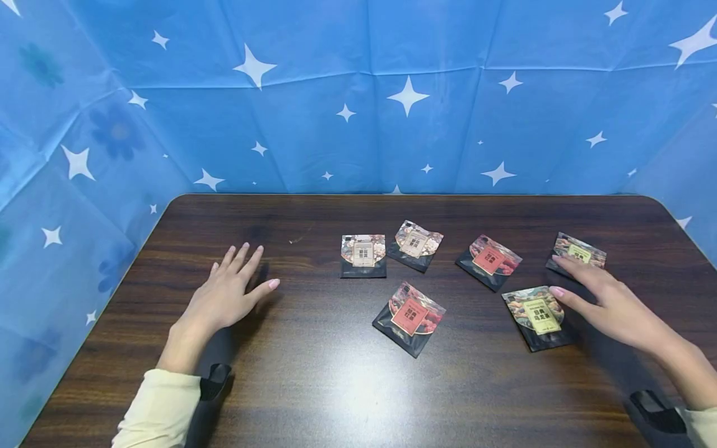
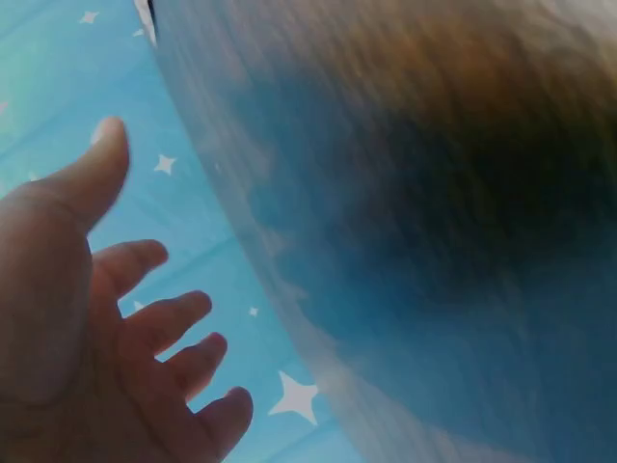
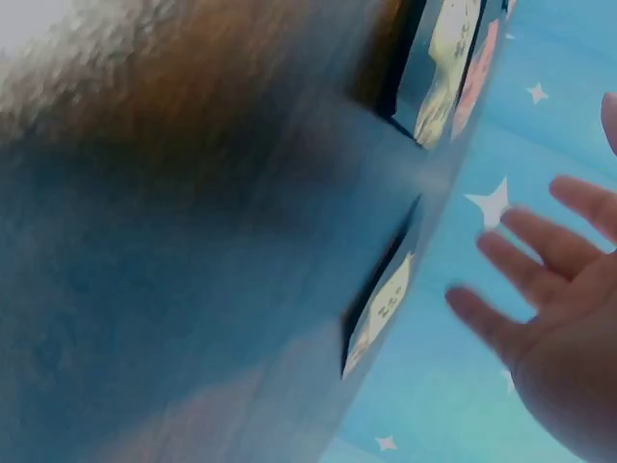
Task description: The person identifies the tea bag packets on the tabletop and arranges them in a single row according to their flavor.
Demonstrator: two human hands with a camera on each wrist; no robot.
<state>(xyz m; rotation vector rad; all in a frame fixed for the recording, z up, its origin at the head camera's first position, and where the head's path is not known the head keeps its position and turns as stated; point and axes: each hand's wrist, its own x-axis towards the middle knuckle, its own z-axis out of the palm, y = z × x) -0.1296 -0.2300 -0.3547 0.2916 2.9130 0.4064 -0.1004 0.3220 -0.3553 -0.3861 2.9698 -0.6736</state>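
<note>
Several flat tea sachets lie on the dark wooden table. My right hand (image 1: 622,305) hovers over the right side with fingers spread and holds nothing. Its thumb tip overlaps the edge of a yellow-label sachet (image 1: 540,318) in the head view, and its fingers partly cover a second yellow-label sachet (image 1: 578,250) behind. In the right wrist view this hand (image 3: 569,289) is beside a yellow-label sachet (image 3: 384,307), with a gap between. My left hand (image 1: 221,298) is over the left side, fingers straight and spread, nothing in it. The left wrist view shows the hand (image 2: 135,328) with fingers slightly bent.
Two red-label sachets, one nearer (image 1: 410,318) and one farther (image 1: 489,262), lie mid-table. Two pale-label sachets, a left one (image 1: 363,256) and a tilted one (image 1: 415,246), lie behind. A blue starry curtain (image 1: 313,137) borders the table (image 1: 302,373) at the back and sides.
</note>
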